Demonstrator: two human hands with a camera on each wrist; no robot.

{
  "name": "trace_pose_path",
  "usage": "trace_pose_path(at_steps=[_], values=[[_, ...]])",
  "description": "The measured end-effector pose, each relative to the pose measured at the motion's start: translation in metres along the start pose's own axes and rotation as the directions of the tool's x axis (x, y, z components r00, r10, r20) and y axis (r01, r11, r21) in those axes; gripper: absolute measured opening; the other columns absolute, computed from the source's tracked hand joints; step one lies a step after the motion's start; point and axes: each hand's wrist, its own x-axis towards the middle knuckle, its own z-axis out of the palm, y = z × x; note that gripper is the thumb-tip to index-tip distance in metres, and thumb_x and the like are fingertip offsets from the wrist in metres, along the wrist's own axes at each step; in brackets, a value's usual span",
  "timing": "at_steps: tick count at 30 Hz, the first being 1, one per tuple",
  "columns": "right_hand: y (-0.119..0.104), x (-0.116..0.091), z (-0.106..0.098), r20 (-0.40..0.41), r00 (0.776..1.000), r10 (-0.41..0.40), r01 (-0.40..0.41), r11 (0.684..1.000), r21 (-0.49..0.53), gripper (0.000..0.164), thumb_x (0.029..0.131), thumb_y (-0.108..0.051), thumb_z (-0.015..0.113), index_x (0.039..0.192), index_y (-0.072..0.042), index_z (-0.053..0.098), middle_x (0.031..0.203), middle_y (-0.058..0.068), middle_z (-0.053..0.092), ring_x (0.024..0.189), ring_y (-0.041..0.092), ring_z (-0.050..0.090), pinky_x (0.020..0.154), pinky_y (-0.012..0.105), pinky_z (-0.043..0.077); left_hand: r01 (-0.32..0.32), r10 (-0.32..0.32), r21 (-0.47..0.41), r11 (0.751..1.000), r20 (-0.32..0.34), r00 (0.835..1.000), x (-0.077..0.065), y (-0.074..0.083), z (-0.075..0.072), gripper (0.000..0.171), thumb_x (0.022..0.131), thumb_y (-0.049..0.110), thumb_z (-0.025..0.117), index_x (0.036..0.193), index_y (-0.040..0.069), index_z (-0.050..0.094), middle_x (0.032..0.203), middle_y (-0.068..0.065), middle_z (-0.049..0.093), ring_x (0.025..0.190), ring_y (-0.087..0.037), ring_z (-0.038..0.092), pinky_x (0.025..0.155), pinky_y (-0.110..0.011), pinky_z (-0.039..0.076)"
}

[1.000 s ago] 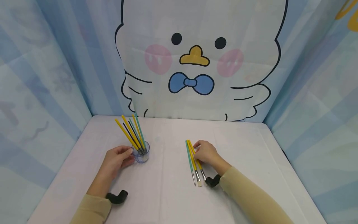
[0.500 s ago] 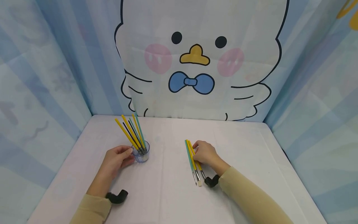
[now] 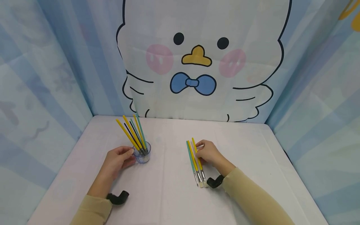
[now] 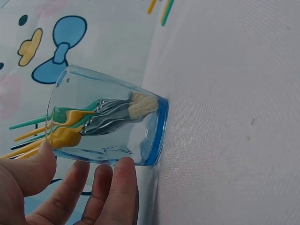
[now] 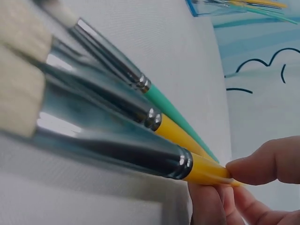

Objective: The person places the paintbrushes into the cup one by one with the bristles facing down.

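On the left of the table, a clear bluish cup (image 3: pixel 142 158) holds several paintbrushes (image 3: pixel 134 133) with yellow, green and dark handles, bristles down. My left hand (image 3: pixel 117 161) touches the cup's near left side; the left wrist view shows its thumb at the rim and fingertips along the wall. Between thumb and fingers, my right hand (image 3: pixel 209 153) pinches a yellow paintbrush (image 5: pixel 206 169) by its handle. Left of it lie another yellow paintbrush (image 3: pixel 193 157) and a green paintbrush (image 3: pixel 190 157), side by side with bristles towards me.
A pale cloth covers the table (image 3: pixel 166 193). At its back hangs a curtain (image 3: pixel 197 103) printed with a white bird character, and striped blue curtains (image 3: pixel 50 78) close off the sides. Each wrist carries a black mount (image 3: pixel 118 198).
The right hand has shifted slightly right and away from me. Its yellow paintbrush has slid that way too, its handle end now apart from the other two. My left hand stays at the cup.
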Motion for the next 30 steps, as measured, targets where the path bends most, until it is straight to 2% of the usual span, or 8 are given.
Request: trace_pose_path(at_steps=[13,18,23,30], values=[[-0.020,-0.004,0.002,-0.045,0.999,-0.028,0.036,0.985,0.168,0.051,0.088,0.004,0.074,0.135,-0.011,0.060,0.100,0.009,0.057,0.077,0.021,0.061,0.060,0.025,0.063,-0.001,0.001,-0.002,1.000,0.011,1.000,0.001,-0.001,-0.001,0.048,0.107,0.027,0.070,0.142,-0.004,0.060,0.119,-0.009,0.068,0.097,-0.012,0.071,0.086,-0.027,0.068],[-0.028,-0.008,0.003,-0.056,0.996,-0.074,0.084,0.975,0.205,0.051,0.089,0.006,0.072,0.135,-0.010,0.060,0.098,0.008,0.057,0.080,0.021,0.059,0.062,0.029,0.064,-0.002,0.002,-0.007,1.000,0.013,1.000,0.001,-0.001,-0.001,0.047,0.107,0.026,0.069,0.142,-0.004,0.060,0.118,-0.008,0.067,0.096,-0.012,0.071,0.086,-0.028,0.068],[-0.035,-0.010,0.007,-0.075,0.991,-0.112,0.127,0.963,0.239,0.050,0.089,0.006,0.071,0.135,-0.011,0.059,0.100,0.007,0.058,0.081,0.021,0.060,0.067,0.037,0.068,0.002,-0.002,-0.009,1.000,0.010,1.000,0.001,-0.001,-0.001,0.048,0.107,0.026,0.070,0.142,-0.004,0.060,0.119,-0.009,0.067,0.096,-0.012,0.071,0.086,-0.028,0.068],[-0.048,-0.012,0.015,-0.102,0.977,-0.189,0.211,0.935,0.286,0.052,0.089,0.007,0.073,0.135,-0.012,0.059,0.103,0.008,0.059,0.077,0.021,0.063,0.067,0.038,0.068,0.002,-0.002,-0.002,1.000,0.009,1.000,0.001,-0.001,-0.001,0.048,0.107,0.027,0.069,0.143,-0.004,0.060,0.119,-0.009,0.068,0.097,-0.013,0.072,0.086,-0.027,0.068]])
